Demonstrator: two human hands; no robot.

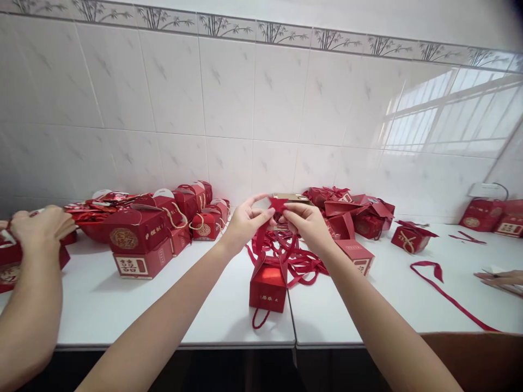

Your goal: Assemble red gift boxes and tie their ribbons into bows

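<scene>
My left hand [249,220] and my right hand [304,220] are raised close together at the middle, thumbs and fingers pinched on a dark red ribbon [278,204]. Two lengths of the ribbon run down from my fingers to a small red gift box [267,288] with gold lettering on its front. A twisted red cord handle [260,320] loops out below the box. Whether the box hangs or rests on the table cannot be told. Behind it lies a tangled heap of loose red ribbons [304,267], partly hidden by my right arm.
Stacked red boxes [141,239] stand left on the white table [212,321]; more red boxes [355,215] are piled right. A co-worker's hand [41,223] handles a box far left; another person's hand [500,279] is at right. A cardboard edge [474,354] fills the lower right.
</scene>
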